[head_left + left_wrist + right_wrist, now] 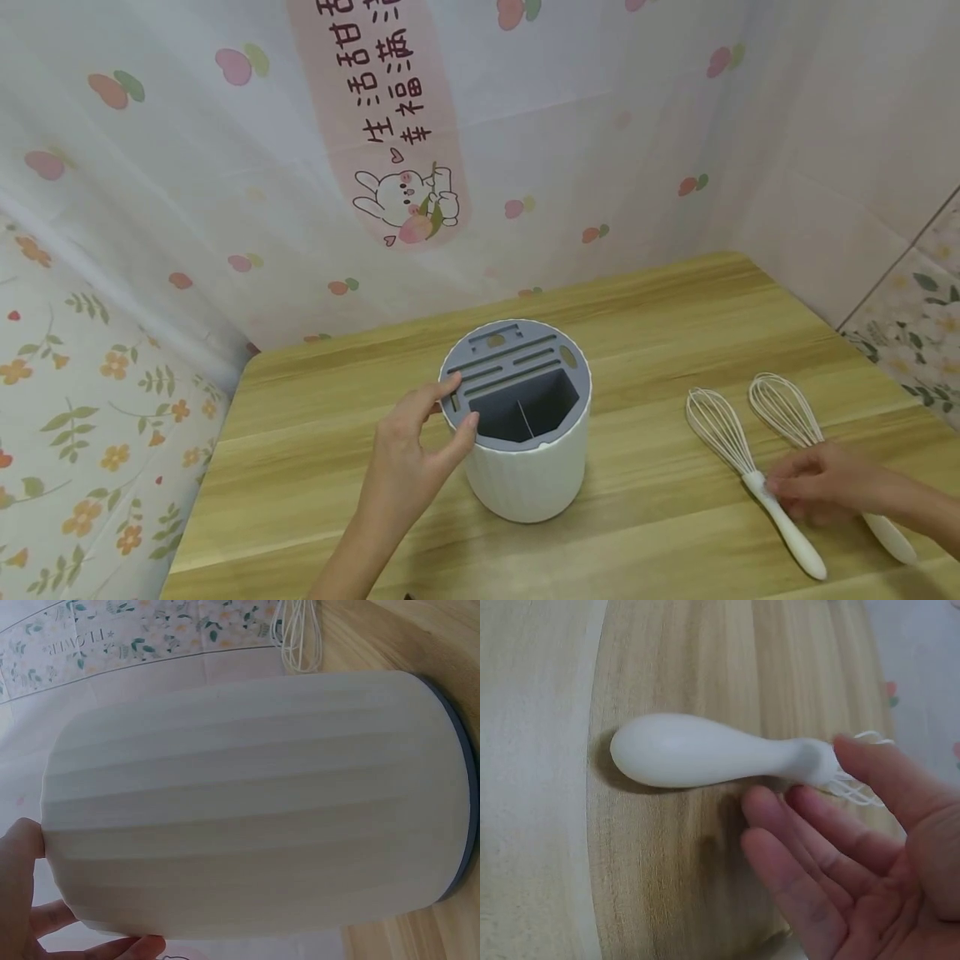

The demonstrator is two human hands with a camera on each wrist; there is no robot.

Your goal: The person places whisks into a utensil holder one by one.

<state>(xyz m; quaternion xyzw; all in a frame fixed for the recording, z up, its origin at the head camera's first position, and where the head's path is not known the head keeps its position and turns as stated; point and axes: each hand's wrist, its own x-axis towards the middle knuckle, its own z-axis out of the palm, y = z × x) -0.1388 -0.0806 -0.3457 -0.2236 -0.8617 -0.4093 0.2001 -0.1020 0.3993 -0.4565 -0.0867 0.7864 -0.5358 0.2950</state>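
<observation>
A round white utensil holder [525, 483] with a ribbed side and a grey slotted lid [487, 358] stands upright on the table. My left hand [420, 450] holds its rim at the left, thumb and fingers spread along the edge. In the left wrist view, the holder's ribbed side [255, 810] covers most of the frame. To the right lie two white whisks. My right hand [832, 483] is at the nearer whisk [780, 521], its thumb over the handle's neck and its fingers beside it, not closed round it. The other whisk [783, 408] lies partly behind that hand.
The wood-grain table [337, 408] reaches back to a white curtain [562, 167] printed with fruit, writing and a rabbit. A floral cloth [97, 433] hangs at the left. The holder has a wide, divided opening at the front of its lid.
</observation>
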